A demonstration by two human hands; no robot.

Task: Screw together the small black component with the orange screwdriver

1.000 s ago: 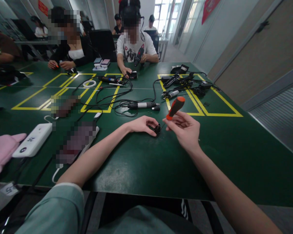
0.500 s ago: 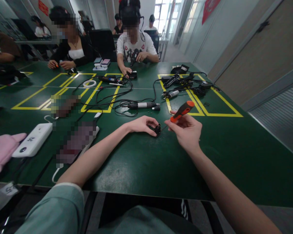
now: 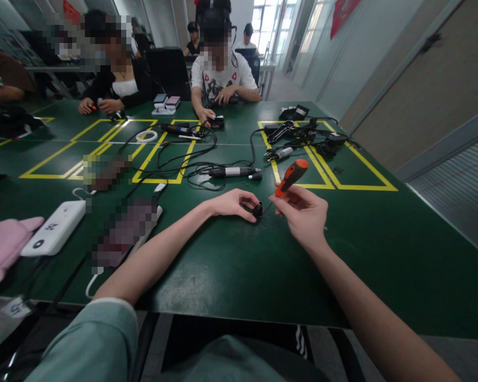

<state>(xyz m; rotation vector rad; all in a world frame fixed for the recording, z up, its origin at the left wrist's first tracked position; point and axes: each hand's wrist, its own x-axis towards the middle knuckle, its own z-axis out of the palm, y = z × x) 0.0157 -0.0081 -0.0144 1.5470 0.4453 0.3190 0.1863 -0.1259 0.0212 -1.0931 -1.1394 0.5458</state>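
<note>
My left hand (image 3: 231, 203) rests on the green table (image 3: 239, 265) with its fingers pinched around a small black part (image 3: 257, 211). My right hand (image 3: 302, 212) grips a screwdriver (image 3: 290, 177) with an orange and black handle. Its thin shaft slants down and left, and the tip meets the black part. The handle points up and to the right.
Beyond my hands lie tangled black cables and a silver and black tool (image 3: 231, 172). More tools (image 3: 287, 139) sit inside yellow taped outlines at the right. A white device (image 3: 56, 229) and pink cloth (image 3: 2, 249) lie at the left. Other people sit at the far side.
The screwdriver handle dipped lower to the right half a second ago, then rose again. My left hand has stayed on the black part. A person opposite lowered a dark tool.
</note>
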